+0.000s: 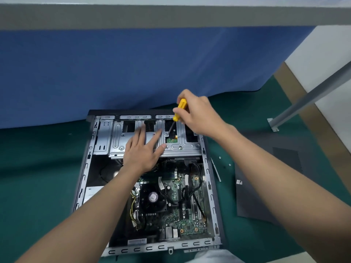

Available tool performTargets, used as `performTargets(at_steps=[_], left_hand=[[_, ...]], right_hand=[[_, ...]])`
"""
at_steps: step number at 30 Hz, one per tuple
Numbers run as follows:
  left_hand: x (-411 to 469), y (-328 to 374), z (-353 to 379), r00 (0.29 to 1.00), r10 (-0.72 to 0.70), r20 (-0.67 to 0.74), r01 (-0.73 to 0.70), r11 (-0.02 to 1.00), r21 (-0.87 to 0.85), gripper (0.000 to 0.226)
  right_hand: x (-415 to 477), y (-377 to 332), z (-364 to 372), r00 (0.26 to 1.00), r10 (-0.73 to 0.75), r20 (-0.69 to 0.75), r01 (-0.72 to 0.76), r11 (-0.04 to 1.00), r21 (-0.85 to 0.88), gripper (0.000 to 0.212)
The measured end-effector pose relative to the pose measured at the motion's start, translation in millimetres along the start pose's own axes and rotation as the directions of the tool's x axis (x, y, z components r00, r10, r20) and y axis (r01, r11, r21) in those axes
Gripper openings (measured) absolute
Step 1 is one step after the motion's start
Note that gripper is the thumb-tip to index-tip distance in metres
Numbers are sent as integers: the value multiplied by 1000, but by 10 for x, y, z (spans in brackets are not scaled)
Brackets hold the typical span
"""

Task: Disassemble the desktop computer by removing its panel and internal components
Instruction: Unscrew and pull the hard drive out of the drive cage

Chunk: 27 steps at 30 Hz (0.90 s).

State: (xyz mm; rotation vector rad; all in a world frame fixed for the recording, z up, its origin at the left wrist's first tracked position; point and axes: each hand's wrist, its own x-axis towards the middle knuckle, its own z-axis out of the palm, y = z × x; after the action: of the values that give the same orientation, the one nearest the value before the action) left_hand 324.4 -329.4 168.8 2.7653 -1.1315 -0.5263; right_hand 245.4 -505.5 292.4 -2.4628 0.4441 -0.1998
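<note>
Two hands attend the open desktop computer (209, 185) at centre frame: left hand (141, 154), fingers straight, presses flat on the drive cage (117, 141), seemingly to steady it, while right hand (199, 114) grips a yellow screwdriver (180, 110) tipped onto a cage screw (167, 133); removed panel (254, 202) lies right.

A blue cloth (133, 69) hangs beneath a grey tabletop (171, 16). Green floor (38, 158) lies below it, and a white wall (326, 59) and a slanted grey post (311, 97) stand to its right.

Blue cloth (133, 73), green mat (38, 158)
</note>
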Motion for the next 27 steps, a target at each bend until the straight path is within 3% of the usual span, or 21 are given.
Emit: performTargets(at_steps=[9, 27], left_hand=[[30, -11, -13, 997, 0, 73, -1, 1000, 4, 55], [31, 3, -51, 994, -5, 109, 4, 1000, 12, 55]], right_hand=[[71, -81, 227, 990, -139, 2, 137, 976, -168, 18], [153, -139, 192, 993, -94, 77, 107, 974, -199, 19]])
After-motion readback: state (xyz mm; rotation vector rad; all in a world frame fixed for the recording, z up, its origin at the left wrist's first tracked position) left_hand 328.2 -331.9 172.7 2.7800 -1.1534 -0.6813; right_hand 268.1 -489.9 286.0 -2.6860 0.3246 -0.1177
